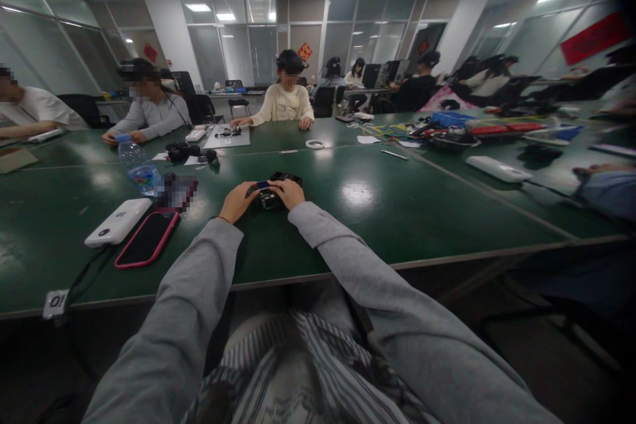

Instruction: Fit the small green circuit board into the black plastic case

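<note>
Left hand: My left hand was curled onto the left end of the small dark gadget, fingers bent around it.
Right hand: My right hand gripped the right end, so both hands were close together with the gadget pinched between them.
Gadget: It sat low on the green table, right in front of me. I think I held it from both sides to keep it from sliding. It was too small to tell what it was.
Black box: A small black box lay just behind the gadget, touching or nearly so.
Phone: A phone in a pink case lay screen up, left of the gadget, near the table edge.
Power bank: A white power bank lay just left of the phone, with a cable going off the edge. I could read "10" on it.
Tag: A white tag on the cable also read "10".
Bottle: A water bottle stood behind the phone. Its label was too blurry to read.
Tape: A white tape ring lay well behind the gadget.
People: Other people sat across the table, hands resting on it.
</note>
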The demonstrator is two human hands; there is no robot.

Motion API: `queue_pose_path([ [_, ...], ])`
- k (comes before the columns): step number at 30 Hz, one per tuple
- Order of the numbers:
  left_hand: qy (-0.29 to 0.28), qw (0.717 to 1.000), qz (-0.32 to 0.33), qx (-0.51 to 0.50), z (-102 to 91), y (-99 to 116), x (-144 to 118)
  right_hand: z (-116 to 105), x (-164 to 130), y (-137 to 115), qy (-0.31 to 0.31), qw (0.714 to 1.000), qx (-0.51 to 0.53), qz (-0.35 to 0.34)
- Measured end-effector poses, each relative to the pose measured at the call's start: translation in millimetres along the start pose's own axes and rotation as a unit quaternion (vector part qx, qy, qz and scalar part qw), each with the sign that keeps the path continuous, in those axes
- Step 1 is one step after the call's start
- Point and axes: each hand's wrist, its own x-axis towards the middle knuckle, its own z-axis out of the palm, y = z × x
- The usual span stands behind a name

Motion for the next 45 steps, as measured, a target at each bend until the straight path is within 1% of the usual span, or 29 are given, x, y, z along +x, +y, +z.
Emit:
queue_pose_path([
  [8,0.004,1.000,-0.005,-0.008,-0.8,5,-1,0,0,-2,-0.005,1.000,-0.005,0.002],
  [11,0.015,1.000,-0.010,0.004,-0.9,6,-2,0,1,-1,-0.009,1.000,0.005,0.002],
  [14,0.022,1.000,-0.012,0.016,-1.0,7,-2,-1,2,0,-0.002,0.999,0.035,0.018],
  [17,0.021,0.999,-0.020,0.024,-1.6,10,-2,-5,2,-1,0.023,0.997,0.071,0.030],
  [19,0.022,0.999,-0.024,0.027,-2.9,12,-2,-9,2,-2,0.050,0.995,0.080,0.027],
  [23,0.031,0.998,-0.032,0.046,-8.2,12,-3,-18,5,-1,0.109,0.993,0.041,0.013],
  [26,0.066,0.993,-0.054,0.086,-13.1,8,-4,-21,7,5,0.135,0.990,0.014,0.029],
  [29,0.105,0.983,-0.103,0.112,-16.6,1,-5,-19,7,12,0.145,0.988,-0.015,0.052],
  [32,0.115,0.979,-0.127,0.107,-18.8,-3,-6,-12,5,15,0.137,0.987,-0.049,0.072],
  [36,0.113,0.982,-0.118,0.099,-20.4,-3,-5,-5,5,22,0.112,0.986,-0.083,0.096],
  [39,0.125,0.985,-0.104,0.060,-18.4,-4,-3,-4,7,32,0.083,0.985,-0.103,0.109],
  [42,0.103,0.991,-0.080,0.016,-12.6,-6,-2,-4,10,40,0.038,0.989,-0.076,0.122],
  [43,0.092,0.993,-0.071,0.009,-10.5,-8,-1,-5,11,42,0.032,0.990,-0.060,0.123],
  [45,0.073,0.996,-0.052,0.004,-7.1,-10,-1,-6,13,42,0.052,0.991,-0.036,0.116],
])
